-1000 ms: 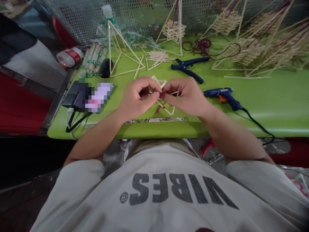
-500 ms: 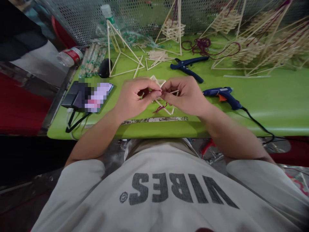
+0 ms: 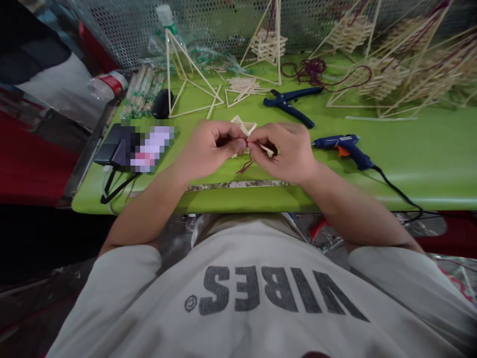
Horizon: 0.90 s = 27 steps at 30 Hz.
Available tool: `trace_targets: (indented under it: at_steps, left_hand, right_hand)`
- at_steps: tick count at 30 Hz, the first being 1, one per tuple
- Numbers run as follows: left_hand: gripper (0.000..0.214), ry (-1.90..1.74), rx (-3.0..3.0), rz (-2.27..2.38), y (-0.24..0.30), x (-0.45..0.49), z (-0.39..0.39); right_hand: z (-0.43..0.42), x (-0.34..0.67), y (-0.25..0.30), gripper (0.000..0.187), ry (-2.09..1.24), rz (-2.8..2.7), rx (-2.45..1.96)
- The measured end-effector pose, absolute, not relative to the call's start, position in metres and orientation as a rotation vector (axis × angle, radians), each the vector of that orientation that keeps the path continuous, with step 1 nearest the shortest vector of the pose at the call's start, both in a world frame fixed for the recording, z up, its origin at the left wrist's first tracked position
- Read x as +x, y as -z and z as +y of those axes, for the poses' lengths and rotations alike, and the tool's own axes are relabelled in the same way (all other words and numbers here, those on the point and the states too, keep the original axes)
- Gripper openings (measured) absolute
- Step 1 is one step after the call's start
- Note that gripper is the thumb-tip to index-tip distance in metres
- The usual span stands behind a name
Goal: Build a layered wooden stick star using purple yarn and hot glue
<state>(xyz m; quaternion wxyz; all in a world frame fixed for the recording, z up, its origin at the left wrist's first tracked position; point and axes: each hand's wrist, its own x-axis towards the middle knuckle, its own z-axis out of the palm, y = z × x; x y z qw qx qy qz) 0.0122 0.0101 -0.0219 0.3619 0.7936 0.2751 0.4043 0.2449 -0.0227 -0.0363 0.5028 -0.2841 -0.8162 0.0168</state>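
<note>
My left hand and my right hand meet fingertip to fingertip over the table. Both are closed in a pinch on a dark red string, whose loose ends hang below the fingers. Behind and under the fingertips sits a small frame of stacked wooden sticks, mostly hidden by my hands. A blue hot glue gun lies just right of my right hand. Beyond it are blue-handled cutters.
A stick pyramid stands behind my left hand, near loose sticks. Tangled red string and several stick structures fill the back right. A phone lies left; a speckled strip lies along the front edge.
My right hand has shifted slightly left and turned, its fingers closer to the left fingertips. The lower corner of the stick frame no longer shows below the hands.
</note>
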Motion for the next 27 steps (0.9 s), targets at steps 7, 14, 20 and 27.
trace_targets:
  at_steps: [7, 14, 20, 27]
  left_hand:
    - [0.038, -1.005, 2.039, 0.695, 0.023, 0.010, 0.014]
    - [0.026, -1.169, 2.091, 0.796, 0.023, 0.014, 0.003]
    - [0.014, -1.419, 2.290, 0.831, 0.018, 0.021, -0.010]
    - [0.026, -1.245, 2.099, 0.754, 0.024, 0.020, -0.004]
  right_hand:
    - [-0.022, 0.248, 0.036, 0.024, -0.002, -2.108, -0.798]
    - [-0.020, 0.248, 0.036, 0.017, -0.040, -2.028, -0.779]
    - [-0.029, 0.244, 0.031, 0.011, -0.234, -1.896, -0.768]
    - [-0.032, 0.245, 0.023, 0.025, -0.486, -1.824, -0.850]
